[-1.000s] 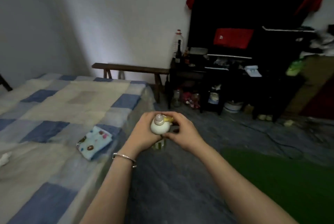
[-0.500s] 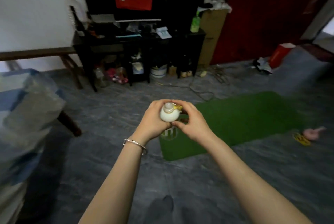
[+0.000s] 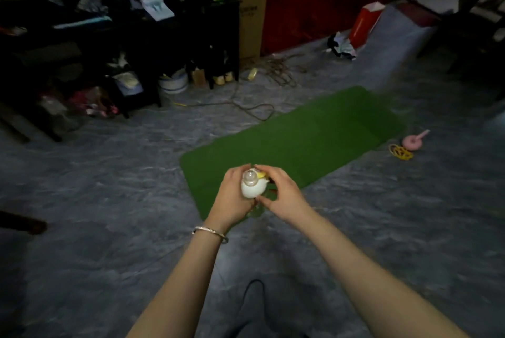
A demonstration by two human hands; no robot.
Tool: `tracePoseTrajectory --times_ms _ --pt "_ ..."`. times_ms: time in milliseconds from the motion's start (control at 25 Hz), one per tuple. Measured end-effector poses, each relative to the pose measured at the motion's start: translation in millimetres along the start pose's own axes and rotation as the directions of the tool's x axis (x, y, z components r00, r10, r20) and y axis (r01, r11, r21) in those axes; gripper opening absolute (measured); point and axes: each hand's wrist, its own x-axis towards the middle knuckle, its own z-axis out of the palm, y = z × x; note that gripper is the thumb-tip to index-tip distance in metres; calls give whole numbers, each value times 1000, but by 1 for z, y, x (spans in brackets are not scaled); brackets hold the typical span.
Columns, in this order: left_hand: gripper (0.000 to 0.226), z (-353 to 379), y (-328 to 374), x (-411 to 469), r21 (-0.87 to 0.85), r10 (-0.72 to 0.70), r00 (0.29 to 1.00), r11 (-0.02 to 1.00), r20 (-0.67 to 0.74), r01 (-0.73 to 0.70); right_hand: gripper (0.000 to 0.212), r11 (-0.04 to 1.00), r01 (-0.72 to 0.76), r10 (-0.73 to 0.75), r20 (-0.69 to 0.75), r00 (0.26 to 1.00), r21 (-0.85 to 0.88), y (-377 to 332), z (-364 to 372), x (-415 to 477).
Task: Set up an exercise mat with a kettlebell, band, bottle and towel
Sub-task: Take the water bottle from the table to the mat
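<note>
I am holding a small bottle (image 3: pixel 252 185) with a white cap and a clear teat-like top in both hands, out in front of my chest. My left hand (image 3: pixel 232 198) is wrapping around its left side, fingers closed on it, with a silver bangle (image 3: pixel 210 232) sitting on that wrist. My right hand (image 3: pixel 282 193) is cupping the bottle from the right, thumb and fingers curled against it beside a small yellow part (image 3: pixel 261 174) near the cap. The lower body of the bottle is mostly hidden between my palms.

Beyond my hands, the green exercise mat (image 3: pixel 300 135) is lying flat on the grey floor (image 3: pixel 109 173), running away to the right. Past its far right corner, off the mat, a pink kettlebell (image 3: pixel 412 142) is lying on the floor with a yellow band (image 3: pixel 400 152) coiled just beside it. A dark cluttered shelf unit (image 3: pixel 109 37) is standing along the far wall, with loose cables (image 3: pixel 246 107) trailing over the floor between it and the mat.
</note>
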Motion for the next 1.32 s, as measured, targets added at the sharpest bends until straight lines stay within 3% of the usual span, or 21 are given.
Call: tracePoseTrajectory --times_ms 160,400,840,1000,1320 --pt "70 60 -53 32 19 -139 990 990 18 139 73 991 -123 118 91 989 48 83 21 32" --pt "64 153 -167 72 49 -208 978 977 -7 208 69 990 -131 121 157 980 55 222 85 68" --pt "64 357 -496 93 162 -274 962 949 6 270 52 991 -130 130 299 945 -19 537 307 96" --pt "62 389 -545 96 166 -286 958 945 -4 283 52 990 -140 139 308 941 -20 583 338 103" --pt "60 413 -563 99 182 -298 954 940 29 288 44 990 -120 139 360 922 -75 615 346 106"
